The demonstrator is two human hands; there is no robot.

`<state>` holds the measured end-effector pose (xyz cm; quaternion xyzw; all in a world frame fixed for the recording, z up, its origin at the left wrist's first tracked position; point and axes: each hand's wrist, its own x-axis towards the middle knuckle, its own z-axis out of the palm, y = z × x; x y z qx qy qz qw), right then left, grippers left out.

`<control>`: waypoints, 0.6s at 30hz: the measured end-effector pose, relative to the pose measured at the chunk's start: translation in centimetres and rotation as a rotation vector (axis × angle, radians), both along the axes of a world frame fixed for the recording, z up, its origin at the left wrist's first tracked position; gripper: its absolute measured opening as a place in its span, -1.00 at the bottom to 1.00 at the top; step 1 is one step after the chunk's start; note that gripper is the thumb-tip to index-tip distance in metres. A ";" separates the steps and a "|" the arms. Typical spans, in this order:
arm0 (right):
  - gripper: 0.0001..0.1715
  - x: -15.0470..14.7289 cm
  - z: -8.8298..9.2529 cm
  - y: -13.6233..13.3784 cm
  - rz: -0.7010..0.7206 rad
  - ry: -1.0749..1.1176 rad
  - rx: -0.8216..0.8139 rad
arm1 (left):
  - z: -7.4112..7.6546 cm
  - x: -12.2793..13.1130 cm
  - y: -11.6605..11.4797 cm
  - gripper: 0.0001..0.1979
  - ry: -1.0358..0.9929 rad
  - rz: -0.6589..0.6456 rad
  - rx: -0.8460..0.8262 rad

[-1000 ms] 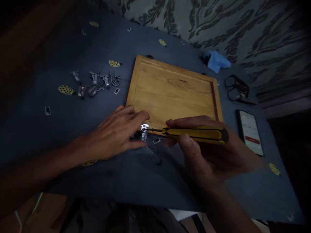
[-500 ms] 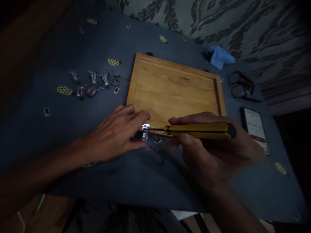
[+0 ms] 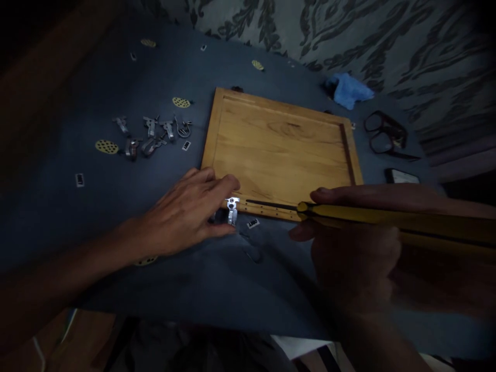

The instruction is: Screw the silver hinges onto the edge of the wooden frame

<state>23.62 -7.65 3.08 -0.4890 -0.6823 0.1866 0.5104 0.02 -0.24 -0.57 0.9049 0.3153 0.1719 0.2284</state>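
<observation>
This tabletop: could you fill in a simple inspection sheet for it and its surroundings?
Surface: dark blue covering, yellow ovals on it.
Job's things: wooden panel; metal bracket at its near edge; screwdriver, tip apart from the metal bracket.
Clutter: loose metal pieces left of the panel, blue cloth, glasses, partly hidden phone.
Hands: left hand at the metal bracket; right hand holding the screwdriver.
Cables: nothing seen for sure; a thin pale line, lower left, is unclear.
Surroundings: patterned backdrop; dim light.

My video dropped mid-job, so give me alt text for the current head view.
A person's right grip holds a yellow screwdriver, tip just clear of a shiny metal clasp at the near edge of a wooden board; the left grip brackets that clasp. Similar clasps lie left; eyeglasses and a phone, right.
</observation>
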 end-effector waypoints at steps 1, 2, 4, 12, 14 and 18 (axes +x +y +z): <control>-0.84 -0.2 -0.1 0.1 -0.017 0.002 -0.027 | 0.0 0.0 0.0 -0.57 0.000 0.000 -0.001; -0.84 -0.4 -0.2 0.1 -0.028 0.009 -0.046 | 0.1 0.0 0.0 -0.56 -0.002 0.001 -0.004; -0.83 -0.7 -0.3 0.3 -0.039 0.035 -0.042 | 0.2 0.1 0.0 -0.55 0.000 0.007 -0.017; -0.79 -1.6 -1.2 0.5 -0.029 0.038 -0.038 | 0.2 0.3 -0.1 -0.57 0.012 0.020 -0.029; -0.77 -1.6 -1.3 0.4 -0.037 0.041 -0.032 | 0.2 0.3 -0.1 -0.56 0.010 0.023 -0.025; -0.78 -1.3 -1.3 0.6 0.008 0.007 -0.023 | 0.2 0.2 -0.1 -0.54 0.020 0.022 -0.021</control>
